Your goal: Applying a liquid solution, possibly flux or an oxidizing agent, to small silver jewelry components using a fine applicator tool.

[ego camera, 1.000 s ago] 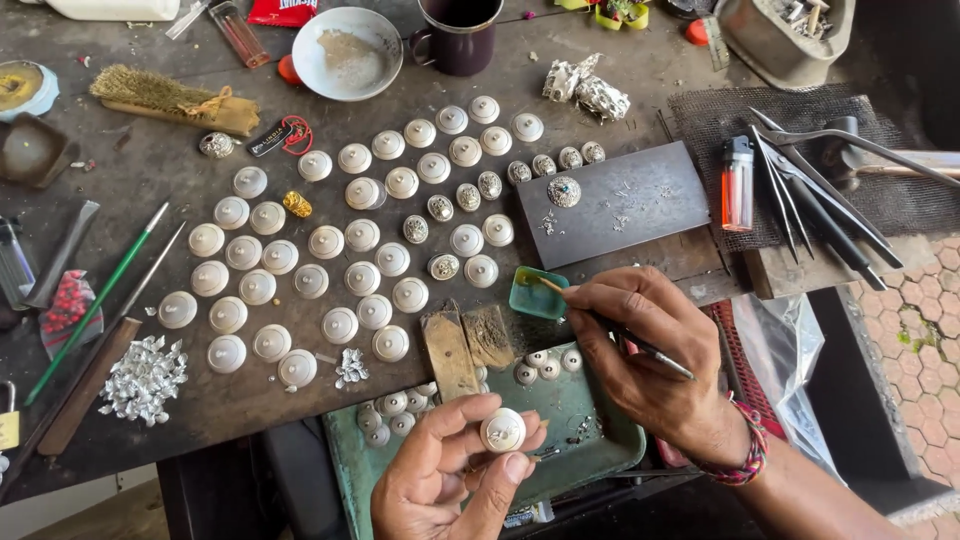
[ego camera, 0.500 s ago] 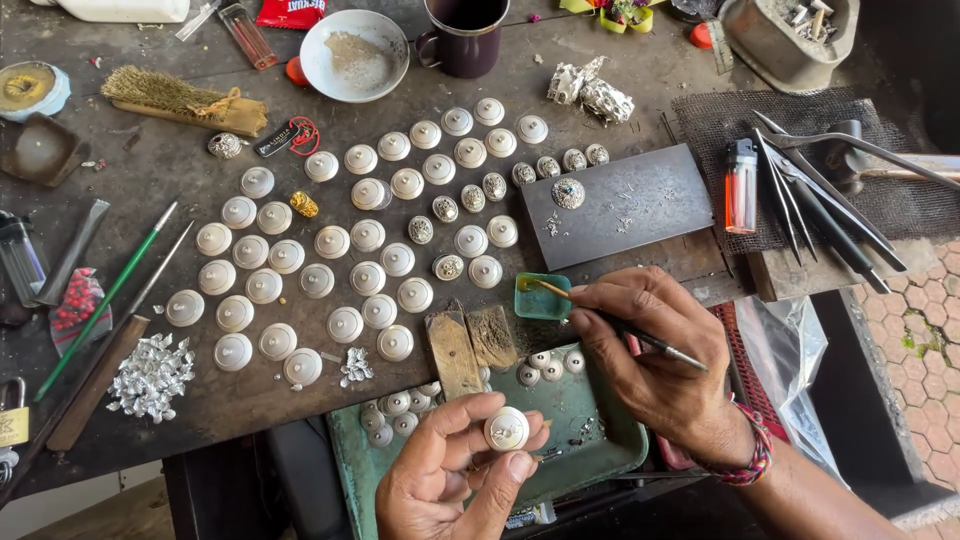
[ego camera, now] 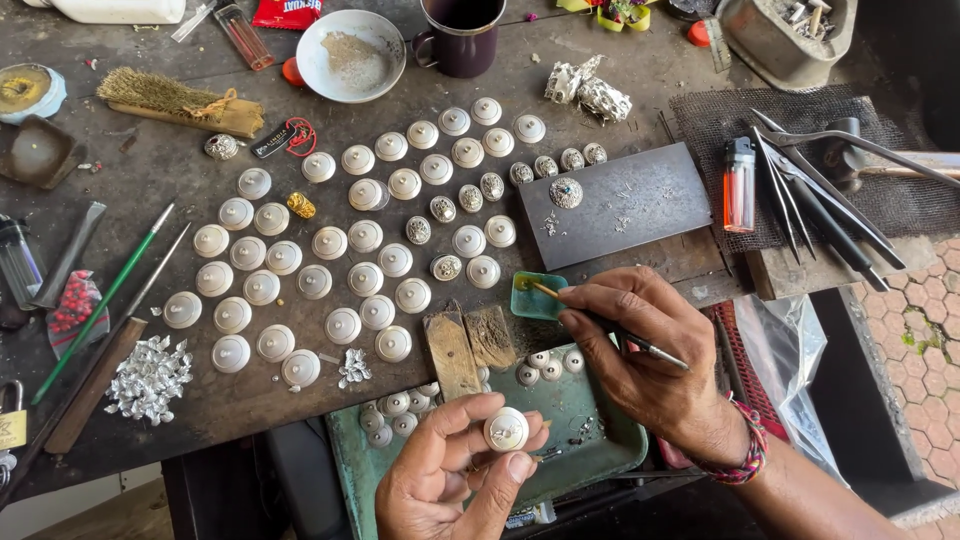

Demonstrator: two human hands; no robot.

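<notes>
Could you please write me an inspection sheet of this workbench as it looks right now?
Surface: dark, worn workbench.
Job's things: white round cap in left hand; thin brush in right hand, tip at small green dish.
Clutter: rows of white caps, green tray, orange lighter, tweezers, dark mug, white bowl.
Fingers: both hands closed on their items.
Cables: nothing seen.
Surroundings: tiled floor.

Shiny metal dome (ego camera: 507, 430), rough wooden bench (ego camera: 200, 400)
</notes>
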